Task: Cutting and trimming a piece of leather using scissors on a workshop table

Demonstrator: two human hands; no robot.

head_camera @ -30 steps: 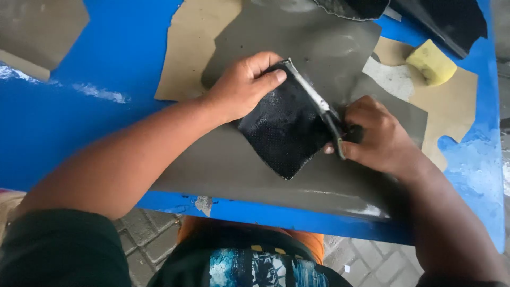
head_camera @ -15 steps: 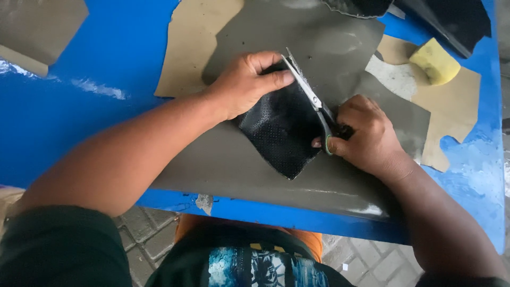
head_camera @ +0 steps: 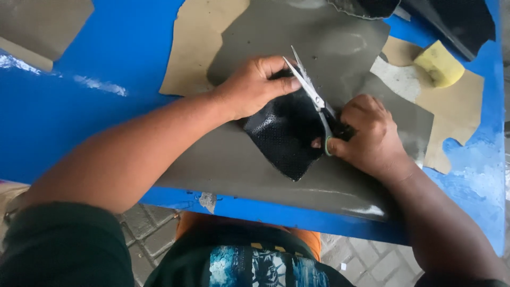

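A black perforated piece of leather (head_camera: pixel 284 135) lies on a large grey-olive sheet (head_camera: pixel 239 159) spread over the blue table (head_camera: pixel 95 106). My left hand (head_camera: pixel 255 85) presses down on the black piece's upper corner. My right hand (head_camera: pixel 369 135) grips the handles of a pair of silver scissors (head_camera: pixel 311 93). The blades are slightly parted and point up and to the left along the black piece's right edge, close to my left fingertips.
A tan sheet (head_camera: pixel 199 45) pokes out from under the grey one at the top. A yellow sponge (head_camera: pixel 438 64) sits on tan scraps at the upper right, near dark leather pieces (head_camera: pixel 457 21). The table's near edge runs above paved ground.
The scissors have travelled up and left along the black piece's edge, and my right hand followed. My left hand has stayed pressed on the piece.
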